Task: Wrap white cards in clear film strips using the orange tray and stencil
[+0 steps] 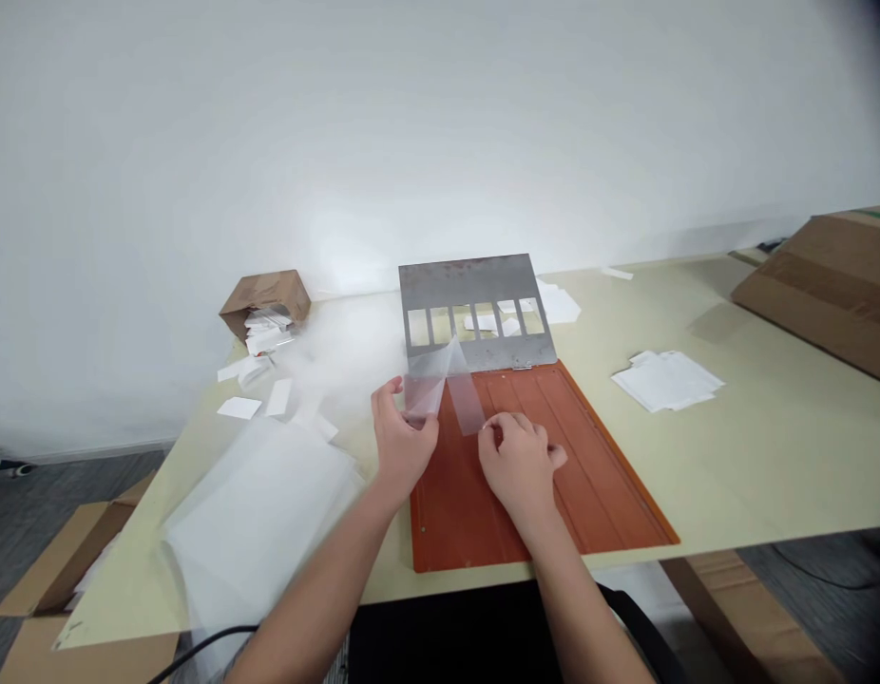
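Thin translucent plastic film [424,380] is gripped along its left part between the thumb and fingers of my left hand [404,437]. At its lower right corner, a narrow strip of film [467,404] is pinched by my right hand [520,465]. The two parts meet in a peak at the top; whether they are one piece or two I cannot tell. Both hands are over the orange-brown board [589,484]. Hinged to the board's far edge, a grey metal plate [468,277] with a row of rectangular windows stands raised, tilted back.
Large translucent sheets [261,513] lie left of the board. Behind them, white cut pieces [239,408] spill from a small cardboard box [287,290]. A white paper stack [668,380] lies to the right, near a big cardboard box [825,285]. Open cartons stand below the table [760,475].
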Tool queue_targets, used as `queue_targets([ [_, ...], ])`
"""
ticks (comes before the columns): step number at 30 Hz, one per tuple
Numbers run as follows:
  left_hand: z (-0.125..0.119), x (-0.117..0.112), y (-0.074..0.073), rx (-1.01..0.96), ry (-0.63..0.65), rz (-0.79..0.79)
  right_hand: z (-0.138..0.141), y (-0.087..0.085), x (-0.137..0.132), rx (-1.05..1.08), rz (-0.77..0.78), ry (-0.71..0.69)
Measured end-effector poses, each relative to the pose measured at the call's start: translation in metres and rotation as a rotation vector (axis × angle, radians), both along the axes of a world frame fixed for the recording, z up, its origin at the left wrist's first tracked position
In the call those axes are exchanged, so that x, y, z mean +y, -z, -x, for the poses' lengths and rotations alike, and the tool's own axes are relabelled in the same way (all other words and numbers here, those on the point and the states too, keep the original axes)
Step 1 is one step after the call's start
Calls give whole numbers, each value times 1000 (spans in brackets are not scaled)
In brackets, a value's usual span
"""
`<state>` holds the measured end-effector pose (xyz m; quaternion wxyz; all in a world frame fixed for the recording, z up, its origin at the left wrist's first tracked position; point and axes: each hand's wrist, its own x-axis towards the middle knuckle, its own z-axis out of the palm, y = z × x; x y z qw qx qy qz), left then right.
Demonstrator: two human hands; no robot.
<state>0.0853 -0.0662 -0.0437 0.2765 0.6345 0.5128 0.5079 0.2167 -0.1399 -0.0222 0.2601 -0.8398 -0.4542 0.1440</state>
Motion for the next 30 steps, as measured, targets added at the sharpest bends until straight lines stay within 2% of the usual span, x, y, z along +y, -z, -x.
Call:
queue_targets([
  [8,-3,-5,-7,-18,12,39,1,5,-7,21,-28,37],
  [17,-1,-4,-4,6,8,72,-1,9,-13,9,-36,96],
  [30,-1,-4,-8,-38,7,147,-13,15,-26,13,-91,122],
])
